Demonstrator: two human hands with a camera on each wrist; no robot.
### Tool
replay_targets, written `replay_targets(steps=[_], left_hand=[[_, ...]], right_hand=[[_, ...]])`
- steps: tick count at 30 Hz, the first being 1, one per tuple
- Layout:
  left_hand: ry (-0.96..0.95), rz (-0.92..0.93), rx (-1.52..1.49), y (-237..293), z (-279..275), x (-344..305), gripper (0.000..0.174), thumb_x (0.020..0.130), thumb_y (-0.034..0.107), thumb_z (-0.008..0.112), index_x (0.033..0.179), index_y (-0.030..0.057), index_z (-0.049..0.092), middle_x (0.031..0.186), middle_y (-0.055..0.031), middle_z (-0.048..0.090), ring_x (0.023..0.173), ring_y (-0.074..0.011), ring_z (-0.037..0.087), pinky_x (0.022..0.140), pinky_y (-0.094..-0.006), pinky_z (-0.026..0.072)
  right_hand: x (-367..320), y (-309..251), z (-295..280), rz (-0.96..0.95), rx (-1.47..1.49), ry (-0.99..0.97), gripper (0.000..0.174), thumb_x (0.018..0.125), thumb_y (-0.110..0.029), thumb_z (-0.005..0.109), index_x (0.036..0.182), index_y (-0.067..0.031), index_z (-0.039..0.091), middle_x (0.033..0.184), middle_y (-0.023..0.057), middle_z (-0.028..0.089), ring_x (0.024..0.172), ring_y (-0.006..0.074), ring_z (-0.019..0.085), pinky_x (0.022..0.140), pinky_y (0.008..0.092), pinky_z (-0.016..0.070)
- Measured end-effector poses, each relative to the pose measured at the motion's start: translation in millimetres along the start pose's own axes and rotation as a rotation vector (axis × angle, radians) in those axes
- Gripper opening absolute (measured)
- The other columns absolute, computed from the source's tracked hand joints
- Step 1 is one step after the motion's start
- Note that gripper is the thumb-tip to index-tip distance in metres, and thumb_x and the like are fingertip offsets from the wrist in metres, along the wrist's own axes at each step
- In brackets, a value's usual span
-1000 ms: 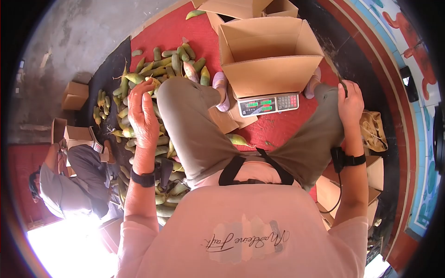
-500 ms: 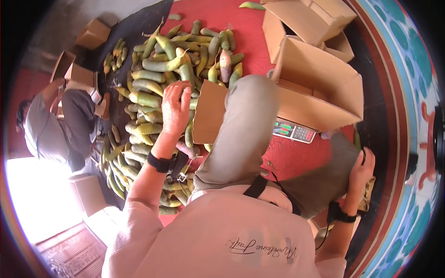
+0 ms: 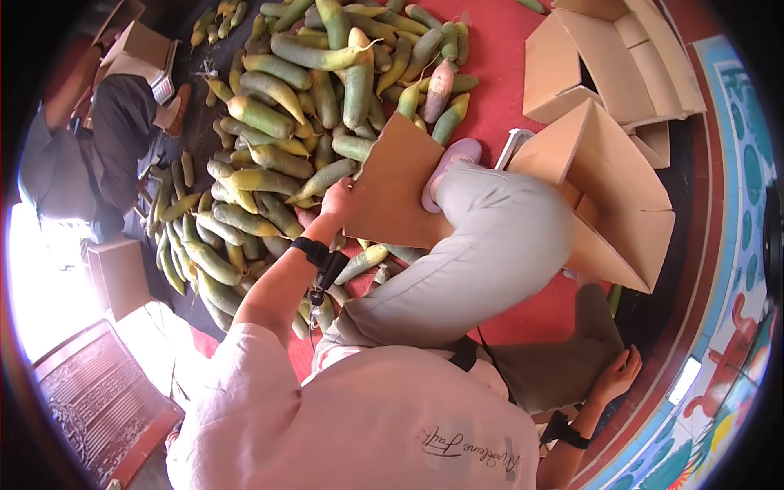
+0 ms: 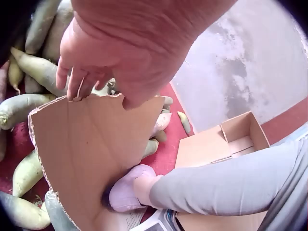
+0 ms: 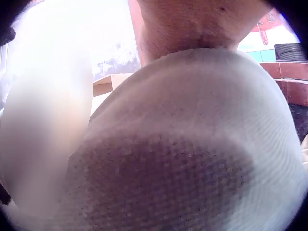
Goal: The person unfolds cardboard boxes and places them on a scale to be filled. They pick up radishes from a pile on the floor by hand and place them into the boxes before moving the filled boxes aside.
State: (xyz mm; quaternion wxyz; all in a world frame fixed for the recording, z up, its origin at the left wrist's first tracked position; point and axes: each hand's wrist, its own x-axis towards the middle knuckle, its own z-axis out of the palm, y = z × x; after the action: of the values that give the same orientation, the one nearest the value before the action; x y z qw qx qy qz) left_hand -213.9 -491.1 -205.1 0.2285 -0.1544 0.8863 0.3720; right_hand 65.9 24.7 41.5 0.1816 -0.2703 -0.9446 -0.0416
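Observation:
My left hand (image 3: pixel 339 200) is at the near edge of a brown cardboard sheet (image 3: pixel 398 184), beside a heap of long green radishes (image 3: pixel 269 155). In the left wrist view that hand (image 4: pixel 125 57) pinches the sheet's torn upper edge, with the thumb on the near face and the fingers at the rim. A foot in a pale purple shoe (image 4: pixel 127 187) is against the sheet (image 4: pixel 91 139). My right hand (image 3: pixel 619 376) rests on the right knee with its fingers loosely bent. The right wrist view mostly shows the trouser leg (image 5: pixel 192 120).
An open cardboard box (image 3: pixel 612 196) stands beyond the left knee, over a scale (image 3: pixel 514 145) that shows only in part. More open boxes (image 3: pixel 612 65) lie behind it. Another person (image 3: pixel 90 147) sits at the left, near a carved wooden panel (image 3: pixel 106 400).
The view has swung left and closer to the radishes. My left hand has come down from above the knee to the cardboard sheet's edge. The right hand stays at the right knee.

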Motion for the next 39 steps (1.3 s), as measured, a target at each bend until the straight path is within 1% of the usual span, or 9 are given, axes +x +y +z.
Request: replay_targets(steps=[5,7,15,16,17,22,27,37,39], left_hand=[[-0.215,0.212,-0.102,45.2,-4.3,-35.7,0.028,0.077,0.020,0.063,0.099,0.0019,0.062,0.082,-0.0126,0.065,0.073,-0.0190,0.063,0.066,-0.0313,0.0485],[-0.320,0.323,-0.175,49.8,16.7,-43.7,0.025,0.082,0.018,0.060,0.102,0.0025,0.061,0.085,-0.0109,0.065,0.075,-0.0164,0.062,0.068,-0.0305,0.0482],[-0.704,0.236,-0.391,62.1,42.0,-53.3,0.032,0.092,0.028,0.047,0.115,0.0090,0.057,0.103,-0.0093,0.062,0.098,-0.0172,0.056,0.086,-0.0309,0.0434],[-0.667,0.645,-0.144,34.8,48.9,-31.8,0.034,0.092,0.028,0.046,0.117,0.0081,0.056,0.109,-0.0104,0.060,0.100,-0.0188,0.056,0.088,-0.0317,0.0430],[-0.653,0.469,-0.002,32.4,44.8,-26.3,0.036,0.089,0.027,0.049,0.118,0.0070,0.054,0.111,-0.0120,0.060,0.103,-0.0223,0.056,0.089,-0.0331,0.0429],[-0.687,0.294,0.312,1.8,43.4,0.8,0.042,0.078,0.032,0.059,0.109,0.0046,0.056,0.117,-0.0142,0.055,0.110,-0.0317,0.051,0.090,-0.0388,0.0419],[-0.672,0.340,0.339,-35.9,82.1,8.3,0.044,0.074,0.033,0.064,0.107,0.0042,0.057,0.114,-0.0138,0.057,0.107,-0.0326,0.053,0.088,-0.0394,0.0432],[-0.643,0.266,0.519,-19.7,23.7,-11.7,0.043,0.073,0.032,0.065,0.105,0.0042,0.058,0.096,-0.0181,0.064,0.091,-0.0340,0.060,0.080,-0.0393,0.0475],[-0.527,-0.081,0.095,-1.0,-19.5,-25.0,0.045,0.074,0.035,0.066,0.102,0.0007,0.059,0.092,-0.0209,0.063,0.087,-0.0341,0.061,0.076,-0.0389,0.0485]], right_hand=[[-3.3,4.0,0.2,0.008,-0.056,-0.078,0.020,0.091,-0.012,0.049,0.104,0.0014,0.057,0.099,0.0176,0.058,0.091,0.0341,0.057,0.077,0.0400,0.0466],[-3.5,6.4,1.6,0.012,-0.084,-0.096,0.020,0.091,-0.012,0.049,0.103,0.0014,0.057,0.099,0.0176,0.058,0.091,0.0342,0.057,0.076,0.0404,0.0466],[-2.7,6.8,3.0,-0.024,-0.107,-0.124,0.023,0.092,-0.016,0.048,0.104,0.0014,0.057,0.099,0.0174,0.059,0.091,0.0340,0.057,0.079,0.0412,0.0457],[-2.0,6.2,2.9,-0.025,-0.111,-0.128,0.023,0.092,-0.016,0.048,0.104,0.0014,0.057,0.099,0.0174,0.059,0.091,0.0340,0.057,0.079,0.0412,0.0457],[-1.5,5.6,2.8,-0.027,-0.108,-0.131,0.023,0.092,-0.016,0.048,0.103,0.0014,0.058,0.098,0.0175,0.059,0.090,0.0340,0.057,0.078,0.0411,0.0457],[7.4,-32.0,-5.1,-0.022,-0.111,-0.147,0.023,0.092,-0.016,0.048,0.103,0.0013,0.058,0.098,0.0178,0.059,0.090,0.0344,0.057,0.078,0.0412,0.0459],[-0.2,-2.9,0.9,-0.017,-0.135,-0.156,0.023,0.092,-0.016,0.048,0.102,0.0005,0.059,0.098,0.0172,0.059,0.090,0.0343,0.057,0.079,0.0409,0.0462],[2.5,0.5,2.1,-0.052,-0.139,-0.177,0.023,0.092,-0.016,0.049,0.104,-0.0004,0.059,0.098,0.0162,0.059,0.090,0.0338,0.058,0.078,0.0405,0.0466],[4.0,1.7,3.7,-0.067,-0.142,-0.185,0.023,0.092,-0.016,0.049,0.104,-0.0001,0.059,0.098,0.0161,0.060,0.090,0.0337,0.058,0.077,0.0402,0.0466]])
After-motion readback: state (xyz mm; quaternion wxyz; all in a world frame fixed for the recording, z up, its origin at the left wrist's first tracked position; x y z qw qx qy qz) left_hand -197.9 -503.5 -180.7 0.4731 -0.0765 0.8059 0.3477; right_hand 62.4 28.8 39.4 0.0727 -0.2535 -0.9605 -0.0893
